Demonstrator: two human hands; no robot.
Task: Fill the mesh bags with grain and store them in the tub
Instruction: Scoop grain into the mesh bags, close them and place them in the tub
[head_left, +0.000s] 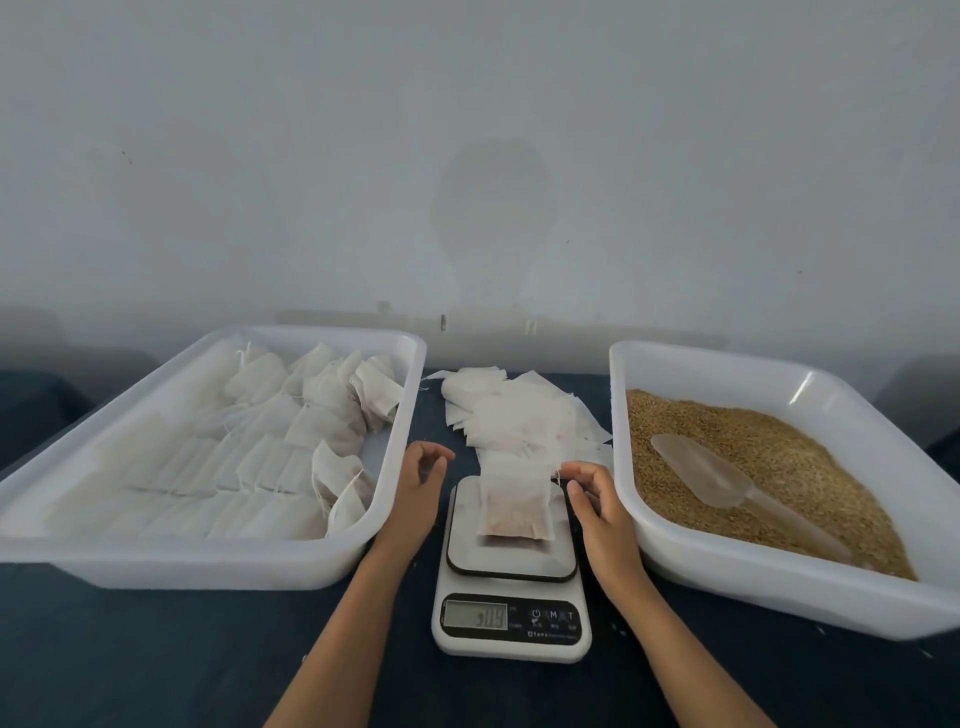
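The mesh bag (514, 506), part-filled with grain, lies flat on the scale (511, 566), directly between the two hands. The left hand (418, 483) hovers beside it, fingers loosely curled and empty; the right hand (597, 499) likewise, its fingertips (569, 470) near the bag's top corner, holding nothing. Beyond the fingers lie empty bags (519, 410). A clumsy pinch at the open mouth could tip grain out.

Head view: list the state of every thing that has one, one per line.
Mesh bag: part-filled, on the scale, unheld.
Scale: on, digits unclear.
Left tub: holds filled bags.
Right tub: holds grain.
Scoop: lying in the grain.
Left hand: open.
Right hand: open.
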